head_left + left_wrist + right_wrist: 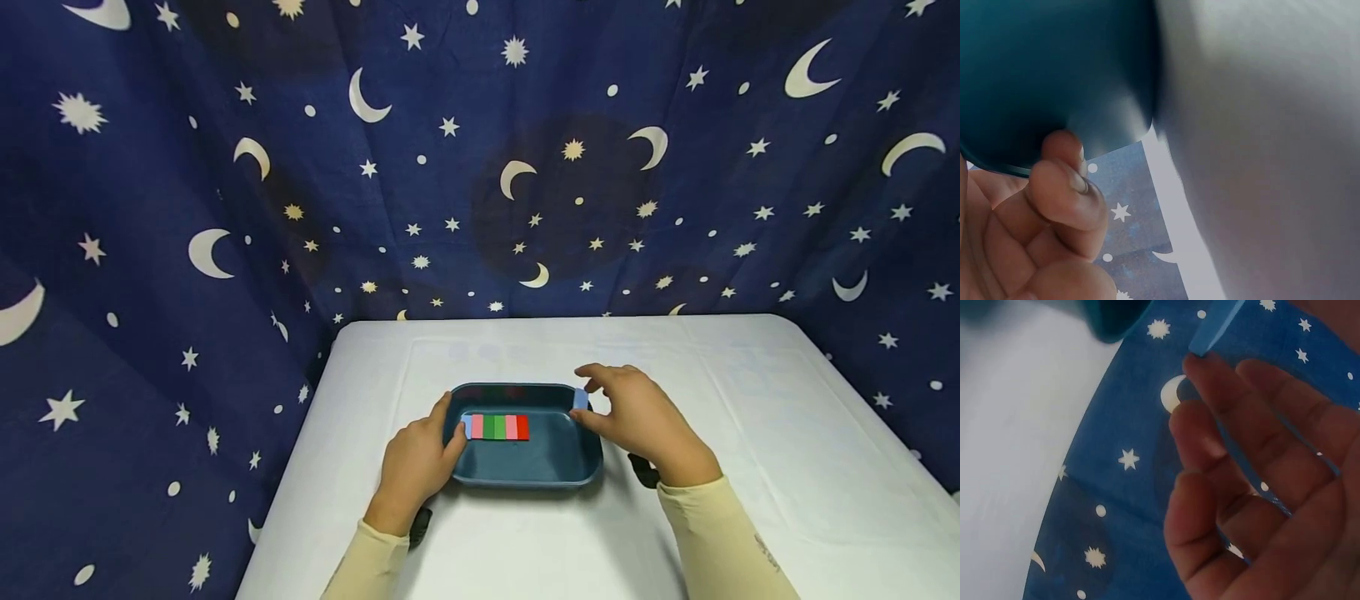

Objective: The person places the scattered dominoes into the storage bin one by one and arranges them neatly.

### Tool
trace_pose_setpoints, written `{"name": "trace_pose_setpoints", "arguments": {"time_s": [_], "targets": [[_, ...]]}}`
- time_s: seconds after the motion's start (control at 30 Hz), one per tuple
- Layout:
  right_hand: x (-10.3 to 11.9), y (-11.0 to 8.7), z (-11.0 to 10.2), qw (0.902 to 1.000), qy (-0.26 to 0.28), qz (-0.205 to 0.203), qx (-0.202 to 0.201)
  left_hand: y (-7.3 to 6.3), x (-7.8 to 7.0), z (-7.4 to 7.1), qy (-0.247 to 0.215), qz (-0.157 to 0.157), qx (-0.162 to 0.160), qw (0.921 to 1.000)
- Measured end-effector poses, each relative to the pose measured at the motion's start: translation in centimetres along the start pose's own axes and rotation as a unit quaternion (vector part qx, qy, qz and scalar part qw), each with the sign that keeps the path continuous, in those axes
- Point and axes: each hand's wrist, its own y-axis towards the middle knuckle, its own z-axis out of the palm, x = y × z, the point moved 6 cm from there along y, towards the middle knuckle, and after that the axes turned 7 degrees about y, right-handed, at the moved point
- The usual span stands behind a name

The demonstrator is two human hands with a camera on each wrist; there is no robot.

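A dark teal rectangular dish (525,483) stands on the table. In it lies a row of several flat coloured blocks (495,427), running blue, pink, green, green, pink, red from left to right. My left hand (416,462) grips the dish's left end, its thumb tip close to the blue end of the row. In the left wrist view, curled fingers (1069,194) are against the dish's outside. My right hand (641,417) pinches a light blue block (581,399) between thumb and fingertips, above the dish's right end. In the right wrist view, the block (1216,328) shows as a thin flat strip at a fingertip.
A white cloth covers the table (750,400) around the dish. Behind it and to the sides hangs a dark blue curtain (450,192) with moons and stars. A dark strap (643,472) is at the right wrist.
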Motion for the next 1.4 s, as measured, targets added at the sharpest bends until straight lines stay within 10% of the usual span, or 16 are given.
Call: {"name": "trace_pose_setpoints", "arguments": {"time_s": [0.87,1.4], "targets": [[1.8,4.6,5.9,0.9970,0.075,-0.018,-0.007,0.1,-0.1,0.3,0.007,0.007,-0.001,0.9999],[2.1,5.2,8.1,0.9953,0.024,0.016,0.092,0.3,0.4,-0.1,0.007,0.002,0.001,1.0000]]}}
